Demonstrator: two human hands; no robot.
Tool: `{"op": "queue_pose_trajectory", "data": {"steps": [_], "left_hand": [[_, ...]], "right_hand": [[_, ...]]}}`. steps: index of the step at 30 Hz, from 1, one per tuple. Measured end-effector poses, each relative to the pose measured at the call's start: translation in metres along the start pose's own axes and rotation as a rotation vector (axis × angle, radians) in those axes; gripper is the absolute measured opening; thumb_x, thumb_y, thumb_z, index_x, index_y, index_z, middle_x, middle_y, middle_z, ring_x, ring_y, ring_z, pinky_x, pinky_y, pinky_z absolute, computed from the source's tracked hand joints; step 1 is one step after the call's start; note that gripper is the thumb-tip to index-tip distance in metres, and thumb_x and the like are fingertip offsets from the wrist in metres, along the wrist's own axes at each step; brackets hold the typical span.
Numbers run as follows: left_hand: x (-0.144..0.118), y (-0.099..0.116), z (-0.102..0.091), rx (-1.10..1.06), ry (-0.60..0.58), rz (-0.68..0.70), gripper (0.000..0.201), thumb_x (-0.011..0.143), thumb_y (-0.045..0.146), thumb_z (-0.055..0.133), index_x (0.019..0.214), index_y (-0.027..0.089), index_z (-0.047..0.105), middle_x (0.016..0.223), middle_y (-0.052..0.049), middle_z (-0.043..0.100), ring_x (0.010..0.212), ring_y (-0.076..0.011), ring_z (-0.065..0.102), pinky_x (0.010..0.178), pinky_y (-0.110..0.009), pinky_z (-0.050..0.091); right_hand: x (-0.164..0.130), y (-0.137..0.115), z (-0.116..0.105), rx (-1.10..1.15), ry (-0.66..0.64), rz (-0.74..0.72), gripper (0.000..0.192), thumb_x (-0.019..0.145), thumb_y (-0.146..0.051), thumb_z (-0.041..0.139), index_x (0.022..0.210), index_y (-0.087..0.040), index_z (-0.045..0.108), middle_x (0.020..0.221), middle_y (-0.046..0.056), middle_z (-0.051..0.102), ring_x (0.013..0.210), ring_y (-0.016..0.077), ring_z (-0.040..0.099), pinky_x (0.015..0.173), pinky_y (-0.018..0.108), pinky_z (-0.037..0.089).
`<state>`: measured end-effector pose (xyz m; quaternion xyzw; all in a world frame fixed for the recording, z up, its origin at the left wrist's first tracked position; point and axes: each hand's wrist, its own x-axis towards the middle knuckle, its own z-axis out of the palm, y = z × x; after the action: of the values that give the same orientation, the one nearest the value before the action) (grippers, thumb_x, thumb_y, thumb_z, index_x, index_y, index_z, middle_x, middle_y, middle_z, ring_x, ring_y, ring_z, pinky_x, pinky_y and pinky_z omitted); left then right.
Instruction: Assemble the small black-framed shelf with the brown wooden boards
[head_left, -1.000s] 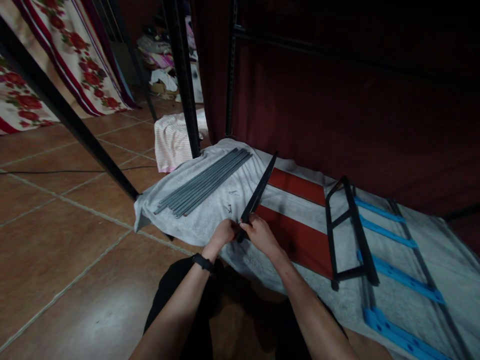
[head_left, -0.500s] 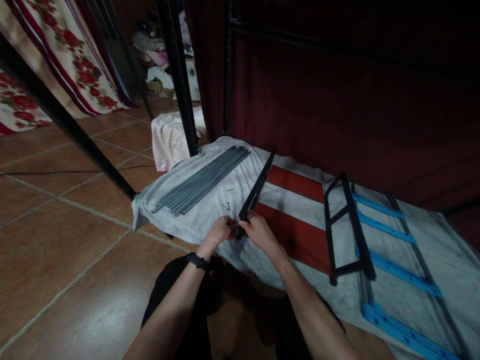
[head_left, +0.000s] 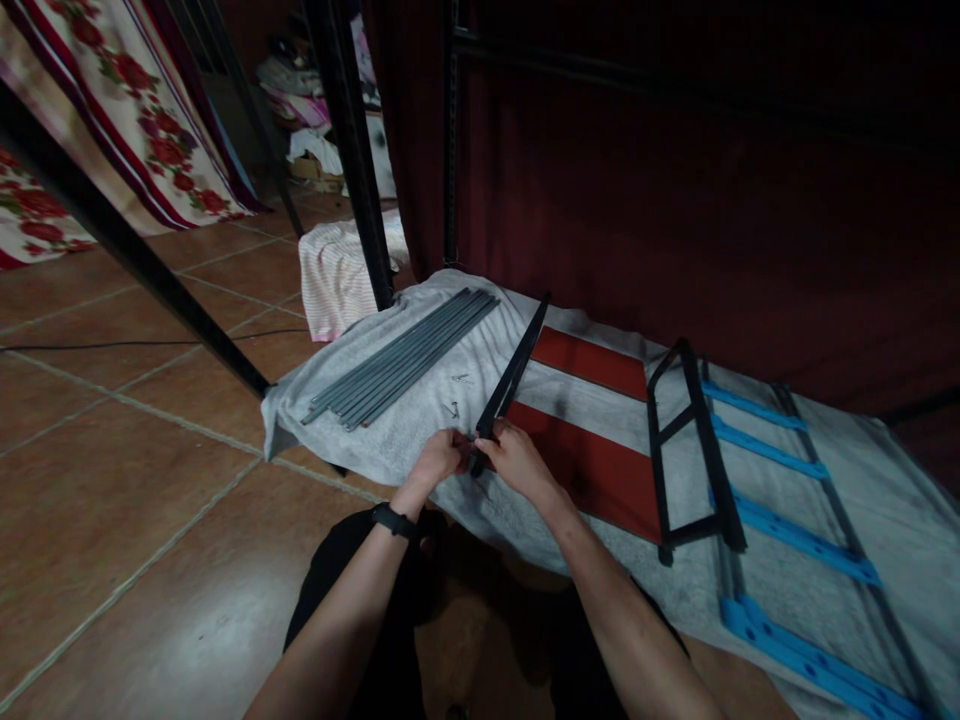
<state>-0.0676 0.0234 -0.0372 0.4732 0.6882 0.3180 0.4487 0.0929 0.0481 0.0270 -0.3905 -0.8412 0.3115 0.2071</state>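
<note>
Both hands close on the near end of a black bar: left hand pinched at the bar's tip, right hand wrapped just beside it, fingers curled round the metal. What the fingertips pinch at the joint is too small to tell. A black band sits on the left wrist.

Head view: bar slants up and away from the near edge of a grey cloth spread on the tiled floor, far tip raised over the cloth's middle. Two small screws lie loose on the cloth just left of the bar. Grey rods bundled near the cloth's left corner. Black frame and blue slats toward the right edge; red panels between bar and frame.

Risk, as a judgement: long bar held only at one end, so a slack grip could let the far tip swing down onto the panels. Screws are small and dim on rumpled cloth; a knock from the wrist could roll them off onto the tiles.
</note>
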Motion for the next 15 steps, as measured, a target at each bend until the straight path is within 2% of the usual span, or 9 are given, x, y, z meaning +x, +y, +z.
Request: {"op": "queue_pose_trajectory", "data": {"steps": [4,8,10,12,15], "left_hand": [[-0.002,0.0054,0.0021,0.019,-0.023,-0.02,0.01,0.072,0.012,0.054,0.063,0.013,0.058,0.047,0.002,0.052,0.045,-0.0098,0.051,0.044,-0.019,0.036],[-0.0023,0.0088,0.0057,-0.031,-0.032,0.106,0.008,0.066,0.007,0.053,0.064,0.013,0.057,0.051,0.004,0.051,0.048,-0.0073,0.046,0.046,-0.017,0.035],[-0.0023,0.0078,0.0049,-0.059,-0.028,0.127,0.006,0.067,0.009,0.054,0.067,0.014,0.058,0.054,0.004,0.053,0.05,-0.0079,0.047,0.048,-0.018,0.037],[-0.0027,0.0059,0.0028,-0.058,-0.033,0.09,0.003,0.07,0.014,0.056,0.069,0.014,0.058,0.055,0.003,0.055,0.05,-0.0096,0.051,0.049,-0.019,0.04],[-0.003,0.0038,0.0011,0.035,-0.037,0.026,0.012,0.075,0.02,0.055,0.065,0.014,0.058,0.052,0.0,0.056,0.048,-0.0116,0.054,0.049,-0.021,0.041]], "right_hand": [[-0.0001,-0.0002,-0.0006,-0.001,-0.011,0.0,0.017,0.091,-0.021,0.051,0.104,-0.019,0.062,0.107,0.009,0.067,0.104,0.0205,0.061,0.091,0.031,0.044],[0.0005,-0.001,-0.0024,-0.013,-0.026,0.014,0.017,0.092,-0.021,0.05,0.104,-0.018,0.061,0.108,0.009,0.067,0.103,0.0204,0.061,0.091,0.031,0.044],[0.0008,-0.0012,-0.0031,-0.015,-0.03,0.016,0.017,0.092,-0.022,0.05,0.104,-0.018,0.061,0.109,0.009,0.066,0.104,0.0206,0.061,0.091,0.031,0.044],[0.0008,-0.0011,-0.0036,-0.013,-0.031,0.011,0.017,0.092,-0.022,0.049,0.104,-0.018,0.061,0.109,0.01,0.066,0.104,0.0208,0.061,0.091,0.031,0.044],[0.0004,-0.0012,-0.0038,-0.007,-0.028,-0.005,0.016,0.091,-0.02,0.05,0.103,-0.019,0.061,0.109,0.009,0.066,0.105,0.0204,0.061,0.091,0.031,0.044]]}}
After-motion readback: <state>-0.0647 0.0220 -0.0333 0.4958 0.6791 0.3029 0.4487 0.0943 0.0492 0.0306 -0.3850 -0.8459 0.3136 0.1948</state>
